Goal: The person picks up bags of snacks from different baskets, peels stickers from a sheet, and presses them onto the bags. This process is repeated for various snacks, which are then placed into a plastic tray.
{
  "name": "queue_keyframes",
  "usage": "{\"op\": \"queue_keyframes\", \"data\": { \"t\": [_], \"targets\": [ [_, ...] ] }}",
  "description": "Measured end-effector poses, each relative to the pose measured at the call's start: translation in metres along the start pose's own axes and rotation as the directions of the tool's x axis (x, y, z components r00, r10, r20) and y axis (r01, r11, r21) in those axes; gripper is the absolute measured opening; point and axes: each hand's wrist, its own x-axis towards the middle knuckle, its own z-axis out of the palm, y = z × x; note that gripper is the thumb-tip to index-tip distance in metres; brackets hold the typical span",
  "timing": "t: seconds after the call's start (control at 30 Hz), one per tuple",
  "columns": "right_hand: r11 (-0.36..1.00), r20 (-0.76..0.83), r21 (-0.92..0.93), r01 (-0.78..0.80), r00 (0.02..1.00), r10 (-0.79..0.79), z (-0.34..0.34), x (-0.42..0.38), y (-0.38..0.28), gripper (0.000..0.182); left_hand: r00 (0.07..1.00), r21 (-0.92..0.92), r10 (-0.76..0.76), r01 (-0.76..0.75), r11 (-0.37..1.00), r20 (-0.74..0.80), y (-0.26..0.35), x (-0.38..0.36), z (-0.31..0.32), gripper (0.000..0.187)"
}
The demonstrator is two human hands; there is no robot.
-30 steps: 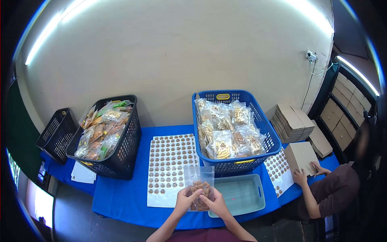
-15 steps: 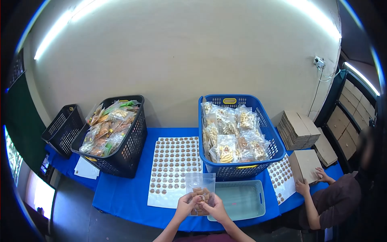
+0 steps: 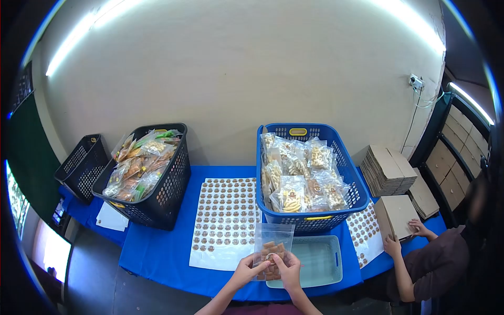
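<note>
Both hands hold a clear zip bag [image 3: 274,235] with brown square snack pieces in its lower part. My left hand [image 3: 249,268] grips the bag's left side, its thumb on the front. My right hand [image 3: 287,269] grips the right side. Both thumbs press at a small round sticker [image 3: 272,257] on the bag's front. Just left of the bag, a sheet of round brown stickers [image 3: 223,220] lies on the blue tablecloth; its bottom row is partly used. Behind and right of the bag sits a pale green tray [image 3: 320,257], partly covered by my right hand.
A blue basket [image 3: 358,195] of stickered snack bags stands behind the tray. On the left are a black basket [image 3: 170,191] full of packets and another black basket [image 3: 79,170]. At right, a person's hands [image 3: 394,244] touch a cardboard box [image 3: 397,212] near stacked flat cartons [image 3: 389,170].
My hands and the bag have shifted a little to the right. My thumbs have come together over the sticker on the bag. The person at right still holds the box.
</note>
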Motion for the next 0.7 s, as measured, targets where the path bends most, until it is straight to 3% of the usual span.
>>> {"op": "queue_keyframes", "data": {
  "t": [0.23, 0.4, 0.47, 0.6, 0.7],
  "targets": [
    [0.986, 0.033, -0.166, -0.017, 0.999, 0.023, -0.006, 0.007, -0.023, 0.014, 0.999, 0.105, 0.038, -0.036, 0.994, -0.016, 0.006, 0.007, 0.012, 0.038],
    [0.994, -0.079, -0.099, 0.049, 0.995, -0.057, -0.011, 0.004, -0.017, 0.015, 0.994, 0.130, 0.083, -0.092, 0.987, 0.069, -0.014, 0.013, 0.012, 0.036],
    [0.997, -0.102, -0.057, 0.052, 0.993, -0.058, -0.013, 0.003, -0.012, 0.015, 0.995, 0.083, 0.003, -0.011, 0.996, 0.105, -0.018, 0.013, 0.009, 0.037],
    [1.000, -0.102, -0.002, 0.015, 0.995, -0.015, -0.011, 0.000, -0.011, 0.016, 0.990, 0.040, -0.039, 0.034, 0.999, 0.133, -0.015, 0.012, 0.007, 0.036],
    [1.000, -0.032, 0.001, -0.003, 0.999, 0.003, -0.007, 0.001, -0.008, 0.020, 0.997, 0.079, 0.023, -0.029, 0.996, 0.078, 0.008, 0.011, 0.011, 0.031]
  ]
}}
